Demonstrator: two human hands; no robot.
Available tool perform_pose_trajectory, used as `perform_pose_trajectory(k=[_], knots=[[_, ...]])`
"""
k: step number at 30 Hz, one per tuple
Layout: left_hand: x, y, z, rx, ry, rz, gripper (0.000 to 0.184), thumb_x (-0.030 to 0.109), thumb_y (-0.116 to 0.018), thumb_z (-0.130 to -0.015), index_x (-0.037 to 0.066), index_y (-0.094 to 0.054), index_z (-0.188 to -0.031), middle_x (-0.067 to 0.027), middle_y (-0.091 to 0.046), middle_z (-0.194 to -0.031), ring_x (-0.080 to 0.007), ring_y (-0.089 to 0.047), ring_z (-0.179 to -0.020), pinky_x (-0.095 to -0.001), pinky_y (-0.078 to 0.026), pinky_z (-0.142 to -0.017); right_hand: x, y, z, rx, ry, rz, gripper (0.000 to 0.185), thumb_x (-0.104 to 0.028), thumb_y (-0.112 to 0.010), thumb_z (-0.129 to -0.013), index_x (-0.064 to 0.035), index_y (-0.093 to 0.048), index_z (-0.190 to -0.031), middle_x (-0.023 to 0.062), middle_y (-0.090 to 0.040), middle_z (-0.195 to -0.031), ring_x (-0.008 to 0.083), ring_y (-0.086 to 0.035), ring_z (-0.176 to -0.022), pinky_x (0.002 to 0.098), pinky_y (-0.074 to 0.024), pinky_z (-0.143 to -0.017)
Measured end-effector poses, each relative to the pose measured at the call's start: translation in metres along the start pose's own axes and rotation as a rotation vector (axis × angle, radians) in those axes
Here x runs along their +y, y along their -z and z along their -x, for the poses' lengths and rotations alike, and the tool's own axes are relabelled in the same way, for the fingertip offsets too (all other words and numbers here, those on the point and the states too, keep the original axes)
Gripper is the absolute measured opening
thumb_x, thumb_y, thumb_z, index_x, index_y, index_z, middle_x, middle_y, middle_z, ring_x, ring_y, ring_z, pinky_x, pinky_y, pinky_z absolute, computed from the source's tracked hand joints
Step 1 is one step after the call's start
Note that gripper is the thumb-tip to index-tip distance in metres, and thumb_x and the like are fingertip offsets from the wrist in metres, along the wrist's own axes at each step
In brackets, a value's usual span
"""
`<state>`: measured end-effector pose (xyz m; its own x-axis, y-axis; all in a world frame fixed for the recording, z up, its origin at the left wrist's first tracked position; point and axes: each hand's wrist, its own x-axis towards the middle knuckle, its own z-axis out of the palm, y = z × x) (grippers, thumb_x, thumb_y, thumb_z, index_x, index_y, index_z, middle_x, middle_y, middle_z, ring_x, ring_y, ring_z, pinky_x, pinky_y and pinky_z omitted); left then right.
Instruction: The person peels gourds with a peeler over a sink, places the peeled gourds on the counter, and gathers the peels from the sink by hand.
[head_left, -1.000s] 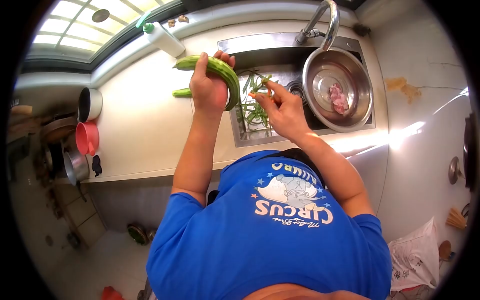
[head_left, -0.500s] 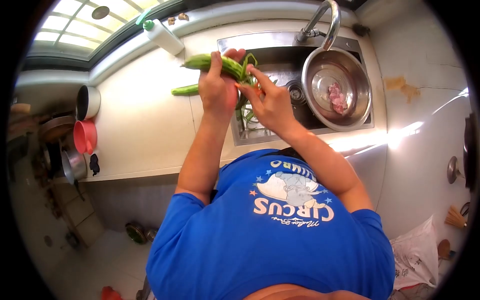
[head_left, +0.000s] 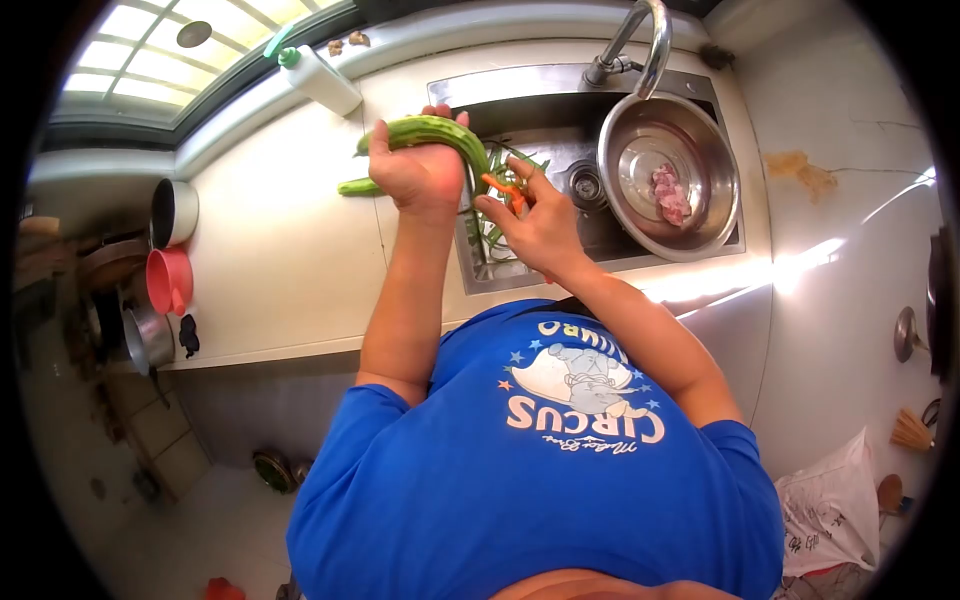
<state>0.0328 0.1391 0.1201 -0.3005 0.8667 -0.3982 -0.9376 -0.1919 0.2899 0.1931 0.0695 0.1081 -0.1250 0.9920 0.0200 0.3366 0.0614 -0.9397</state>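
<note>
A long green gourd (head_left: 425, 130), curved and partly peeled in pale stripes, lies across the palm of my left hand (head_left: 420, 178), whose fingers wrap round it. Its right end bends down over the sink's left edge. Close to that end, my right hand (head_left: 545, 228) is closed on an orange peeler (head_left: 513, 192); its blade is too small to make out. Green peel strips (head_left: 495, 240) lie in the sink (head_left: 455, 90) below. On the counter, left of my left wrist, rests a second green gourd (head_left: 357, 187), partly hidden behind that hand.
A steel bowl (head_left: 625, 215) holding pieces of raw meat (head_left: 670, 195) sits over the sink's right side, under the faucet (head_left: 657, 60). A white pump bottle (head_left: 325, 82) stands by the window. Pots and a pink dipper (head_left: 170, 277) are at the counter's left end.
My right hand and the peeler have moved slightly down, away from the gourd. The gourd has turned in my left hand, and the peel that hung near its end no longer shows there.
</note>
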Motion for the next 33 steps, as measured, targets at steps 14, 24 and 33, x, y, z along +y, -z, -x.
perform_pose_trajectory(k=[14,24,33], knots=[[0.006,0.059,-0.004,-0.456,-0.228,-0.586,0.049,0.037,-0.053,-0.109,0.001,-0.044,-0.141,-0.0134,-0.067,-0.114,-0.0182,-0.065,-0.105,-0.0349,-0.056,-0.093,-0.003,0.018,-0.018,-0.345,-0.463,-0.794,0.023,-0.010,-0.073,-0.096,-0.0028,-0.060,-0.114,-0.0007,-0.056,-0.066,0.0068,-0.050,-0.047,0.0225,-0.0366,-0.038],[-0.009,0.045,-0.011,-0.570,-0.380,-0.654,0.079,0.068,-0.032,-0.106,0.002,-0.037,-0.148,-0.0157,-0.066,-0.101,-0.0226,-0.063,-0.086,-0.0340,-0.053,-0.080,0.004,0.020,-0.017,-0.501,-0.522,-0.893,0.024,-0.015,-0.071,-0.098,-0.0028,-0.058,-0.114,0.0021,-0.057,-0.066,0.0074,-0.048,-0.047,0.0226,-0.0367,-0.039],[-0.003,0.046,-0.007,-0.533,-0.360,-0.724,0.047,0.035,-0.057,-0.108,0.001,-0.055,-0.140,-0.0071,-0.062,-0.094,-0.0125,-0.056,-0.081,-0.0256,-0.047,-0.073,-0.001,0.002,-0.025,-0.303,-0.155,-0.339,0.047,-0.034,-0.067,-0.103,0.0039,-0.064,-0.131,0.0108,-0.073,-0.088,0.0142,-0.067,-0.070,0.0285,-0.0524,-0.061]])
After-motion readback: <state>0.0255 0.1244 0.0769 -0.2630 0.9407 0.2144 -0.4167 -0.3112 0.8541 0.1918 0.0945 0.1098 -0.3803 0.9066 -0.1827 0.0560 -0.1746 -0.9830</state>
